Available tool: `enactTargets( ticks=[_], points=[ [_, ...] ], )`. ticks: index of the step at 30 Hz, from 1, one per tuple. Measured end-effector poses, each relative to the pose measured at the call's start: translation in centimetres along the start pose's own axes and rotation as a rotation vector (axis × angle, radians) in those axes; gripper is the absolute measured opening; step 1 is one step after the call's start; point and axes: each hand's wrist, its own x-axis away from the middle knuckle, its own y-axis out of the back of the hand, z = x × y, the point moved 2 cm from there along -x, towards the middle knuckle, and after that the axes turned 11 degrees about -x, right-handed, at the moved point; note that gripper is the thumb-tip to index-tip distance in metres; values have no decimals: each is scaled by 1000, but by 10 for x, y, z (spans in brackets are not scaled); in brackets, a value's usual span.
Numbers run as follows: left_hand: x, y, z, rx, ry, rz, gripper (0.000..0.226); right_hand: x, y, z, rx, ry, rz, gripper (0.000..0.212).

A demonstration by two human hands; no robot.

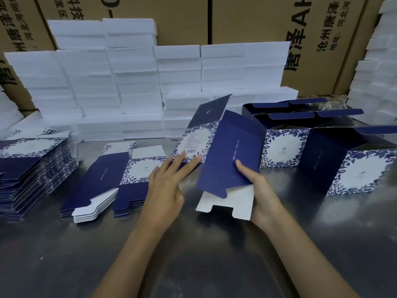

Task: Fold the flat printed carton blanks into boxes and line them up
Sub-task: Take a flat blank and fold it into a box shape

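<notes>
**A few boxes up, stacks of blanks left**

From my seat, the job looks early on. At about two o'clock on the metal table (64, 254) stand the folded boxes (348, 168): I count at least three, side by side with their top flaps still open, the nearest at three o'clock. Whether more sit behind them I cannot tell.

The carton in hand (227, 151) sits at twelve o'clock, half opened into a tube and tilted, its white bottom flaps hanging toward me and not yet tucked. My right hand (261, 196) grips its near right edge, thumb on the dark blue panel and fingers curled behind. My left hand (165, 186) is flat and spread, fingertips pressing the floral panel at its lower left edge.

What remains is plenty. A short pile of flat blanks (103, 186) lies at ten o'clock, just beside my left hand, and a much taller stack of blanks (32, 168) sits at nine o'clock. I judge this carton still needs squaring, its bottom closing, then a place in the row.

White foam blocks (129, 82) are piled along the back, with brown shipping cartons (182, 20) behind.
</notes>
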Motion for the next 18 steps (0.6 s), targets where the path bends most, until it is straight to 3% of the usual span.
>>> enactTargets(
  ticks=[2,4,6,8,10,13,18],
  points=[
    [1,-4,2,46,30,104,85,-1,8,3,39,3,-116,30],
    [3,-2,2,361,133,126,67,-2,13,9,72,-1,-143,21],
    [0,2,9,646,317,30,57,-2,17,14,90,-15,-130,23],
    [-3,6,21,711,500,-59,54,-2,19,17,113,-31,-101,31],
    [-3,4,35,862,629,7,50,-2,20,17,145,-45,-64,38],
    [1,-4,47,1104,605,201,40,-2,21,18,194,-71,-9,30],
    [-1,-10,53,1143,525,200,49,-7,28,25,212,20,-26,15]
  ],
)
